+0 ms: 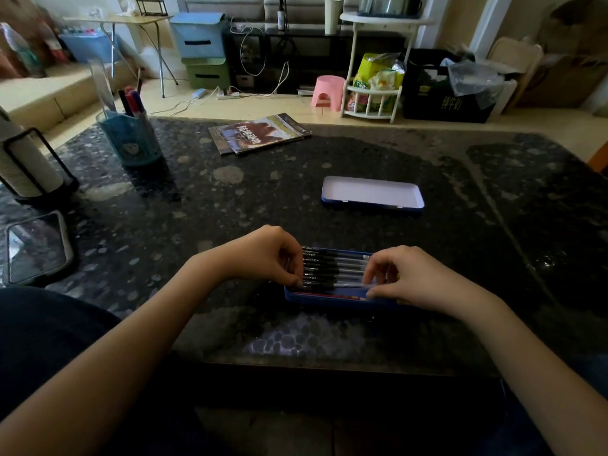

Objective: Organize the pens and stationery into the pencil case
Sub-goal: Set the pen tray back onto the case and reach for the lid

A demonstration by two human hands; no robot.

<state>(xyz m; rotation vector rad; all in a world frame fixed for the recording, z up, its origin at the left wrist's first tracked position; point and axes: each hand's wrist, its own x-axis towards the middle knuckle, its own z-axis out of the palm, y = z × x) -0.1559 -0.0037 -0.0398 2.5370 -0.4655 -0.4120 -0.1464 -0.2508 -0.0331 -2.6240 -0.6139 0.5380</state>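
A blue pencil case (329, 299) lies open near the front edge of the dark stone table (263, 199). Several black-capped pens (332, 268) lie side by side inside it. My left hand (266, 255) covers the case's left end, its curled fingertips on the pens' capped ends. My right hand (411, 274) is at the right end, fingers curled, pinching the nearest pen over the case's front wall. The case's lid (371, 192) lies upside down further back, white inside showing.
A teal pen cup (131, 139) with markers and a ruler stands at back left. A booklet (260, 133) lies at the back middle. A phone (36, 248) and a black-framed roll holder (26, 162) sit at the left edge.
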